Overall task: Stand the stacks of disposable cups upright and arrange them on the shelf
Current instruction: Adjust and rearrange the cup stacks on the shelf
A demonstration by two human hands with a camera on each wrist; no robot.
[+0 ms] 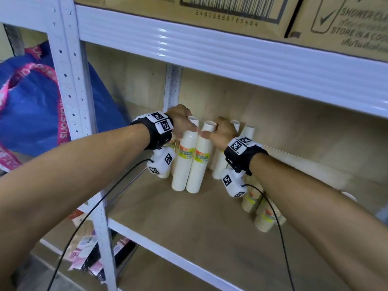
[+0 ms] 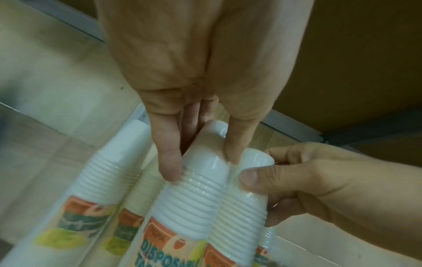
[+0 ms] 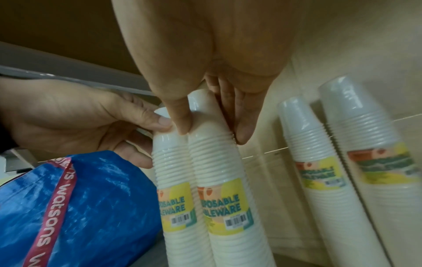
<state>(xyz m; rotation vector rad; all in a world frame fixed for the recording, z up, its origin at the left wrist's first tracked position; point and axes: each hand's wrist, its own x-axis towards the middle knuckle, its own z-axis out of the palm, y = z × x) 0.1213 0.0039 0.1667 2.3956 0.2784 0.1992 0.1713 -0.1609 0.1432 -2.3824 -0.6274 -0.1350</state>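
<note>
- Hands, two: your left hand (image 1: 181, 120) is gripping the top of the left front stack (image 1: 184, 158), fingers (image 2: 167, 162) curled round its upper cup; your right hand (image 1: 220, 133) is pinching the top of the right front stack (image 1: 199, 160) between thumb and fingers (image 3: 243, 126).
- Front stacks, two: both are standing upright on the shelf board (image 1: 189, 223), side by side and touching, each one wrapped and carrying a yellow-and-orange label reading "DISPOSABLE".
- Stacks behind your right hand, two: you are partly hiding them in the head view; the right wrist view is showing them as a nearer back stack (image 3: 319, 162) and a farther back stack (image 3: 370, 162), upright and close together against the back panel.
- Stacks behind your left wrist: the left wrist view is showing two, a leftmost stack (image 2: 95, 198) and a narrow stack (image 2: 139, 207) between it and the one you are holding.
- Stacks lying down, at least two: fallen stacks (image 1: 262, 211) are resting on the board under your right forearm; the arm is covering the rest, so a full count cannot be told.
- Cardboard cartons (image 1: 210, 13), two: sitting on the shelf above.
- Blue bag (image 1: 31, 106) with pink straps, one: sitting left of the shelf frame.
- Wrist cameras, two: one strapped to each of your wrists.
</note>
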